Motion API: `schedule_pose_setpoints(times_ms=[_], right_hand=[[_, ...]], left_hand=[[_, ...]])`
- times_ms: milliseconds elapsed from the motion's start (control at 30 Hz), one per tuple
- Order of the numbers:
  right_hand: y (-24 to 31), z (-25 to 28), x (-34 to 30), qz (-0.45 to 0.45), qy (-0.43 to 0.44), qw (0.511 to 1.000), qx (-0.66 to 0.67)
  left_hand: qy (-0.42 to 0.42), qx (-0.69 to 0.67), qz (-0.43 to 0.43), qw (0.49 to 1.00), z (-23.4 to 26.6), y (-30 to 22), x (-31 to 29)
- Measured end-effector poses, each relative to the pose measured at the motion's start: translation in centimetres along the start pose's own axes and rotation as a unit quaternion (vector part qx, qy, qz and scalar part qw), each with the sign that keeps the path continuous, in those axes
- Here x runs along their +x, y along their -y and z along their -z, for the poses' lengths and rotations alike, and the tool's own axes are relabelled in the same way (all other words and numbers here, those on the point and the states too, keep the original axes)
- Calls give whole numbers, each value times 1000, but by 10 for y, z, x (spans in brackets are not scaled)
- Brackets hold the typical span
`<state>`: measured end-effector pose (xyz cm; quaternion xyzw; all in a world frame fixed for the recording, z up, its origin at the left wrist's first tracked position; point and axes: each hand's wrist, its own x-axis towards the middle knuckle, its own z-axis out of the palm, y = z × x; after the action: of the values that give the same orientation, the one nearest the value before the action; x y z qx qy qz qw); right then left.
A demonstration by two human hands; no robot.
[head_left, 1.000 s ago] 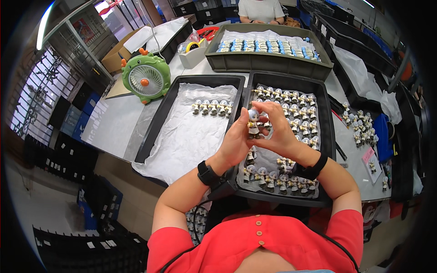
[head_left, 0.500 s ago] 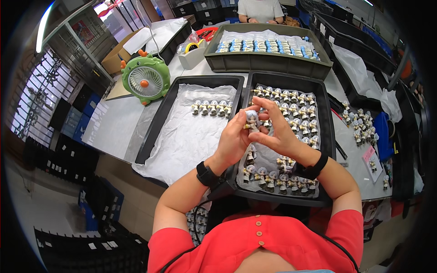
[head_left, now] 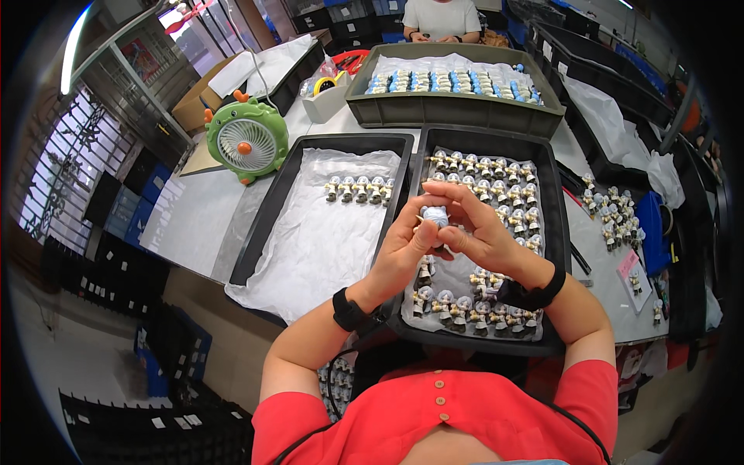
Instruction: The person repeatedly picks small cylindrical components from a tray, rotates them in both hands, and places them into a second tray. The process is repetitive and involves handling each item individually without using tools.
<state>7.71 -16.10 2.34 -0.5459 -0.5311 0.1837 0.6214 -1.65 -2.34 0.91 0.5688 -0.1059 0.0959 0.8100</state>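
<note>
Nearest me, bottom centre: person in a red shirt [head_left: 434,418] with wooden-looking buttons, black band [head_left: 349,308] on the left wrist, another on the right. Both arms reach up to mid-frame. Left hand [head_left: 399,246] and right hand [head_left: 487,236] are together, clamped on a small figurine [head_left: 436,215]; thumbs in front, pale blue-white hair toward me, much of its body hidden by fingers. It sits just right of frame centre, held above the black right tray [head_left: 556,256].

That tray: rows of similar figurines [head_left: 518,222] on thin white sheeting, another row along its near edge. Beside it, left of centre, the black left tray [head_left: 273,205], lined with crumpled white paper [head_left: 318,240], one short row of figurines in its upper right part.

Right edge of frame, on the desk [head_left: 194,232]: pink-and-white card [head_left: 626,271] with a figurine on it; beyond that, a loose cluster of figurines [head_left: 616,217] near a blue object [head_left: 652,232].

Further back, upper left: green animal-shaped fan [head_left: 246,143]. Top centre: grey-green tray [head_left: 457,108] of blue-and-white pieces [head_left: 456,81]. Farthest: co-worker in white [head_left: 440,17].
</note>
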Motion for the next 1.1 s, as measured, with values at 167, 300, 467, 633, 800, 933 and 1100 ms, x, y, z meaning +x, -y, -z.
schedule_pose_setpoints(times_ms=[167, 300, 467, 633, 800, 933, 1100], right_hand=[[3, -2, -3, 9, 35, 997, 66], [4, -5, -3, 15, 51, 995, 87], [3, -6, -5, 54, 72, 992, 84], [9, -6, -8, 46, 67, 992, 92], [15, -10, -9, 11, 40, 989, 142], [13, -10, -7, -52, 24, 982, 178], [-7, -4, -1, -130, 5, 975, 180]], left_hand=[[63, 121, -55, 989, 4, -4, -5], [65, 141, -75, 985, 2, -8, -9], [70, 185, -121, 973, 7, -4, -13], [44, 165, -121, 978, -3, -8, -15], [49, 122, -89, 987, -3, -7, -16], [55, 80, -64, 993, -4, -7, -12], [7, -34, 54, 998, -3, -5, -5]])
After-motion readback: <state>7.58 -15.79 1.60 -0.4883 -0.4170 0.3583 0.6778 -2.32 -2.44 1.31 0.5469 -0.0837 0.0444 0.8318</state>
